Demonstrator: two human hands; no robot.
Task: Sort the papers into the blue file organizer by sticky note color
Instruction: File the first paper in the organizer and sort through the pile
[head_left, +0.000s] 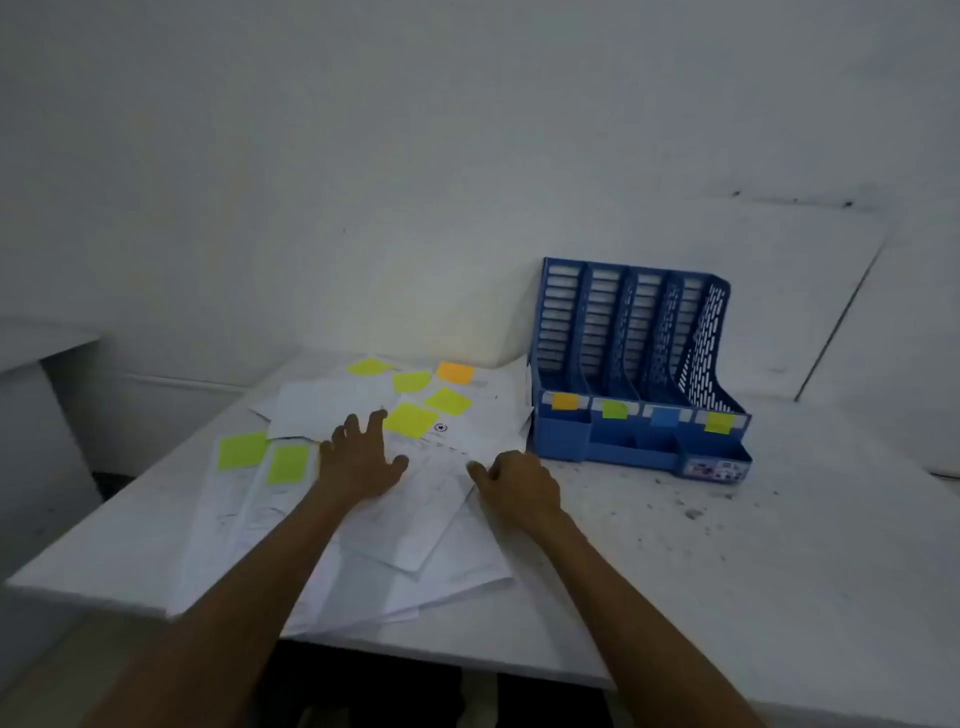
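Papers (415, 519) fanned loose on white table (727, 571), yellow, green and orange sticky notes (410, 420) on them. Blue organizer (566, 441) just right of pile, 4 slots. My left hand (358, 462) flat on the sheets, fingers spread wide. My right hand (519, 486) curled at a sheet's edge; cannot tell if gripping.

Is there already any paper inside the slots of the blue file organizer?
No, the blue file organizer shows only bare slots, while the papers lie spread on the table.

A round emblem (440, 427) marks one paper (431, 483) (its print unreadable).
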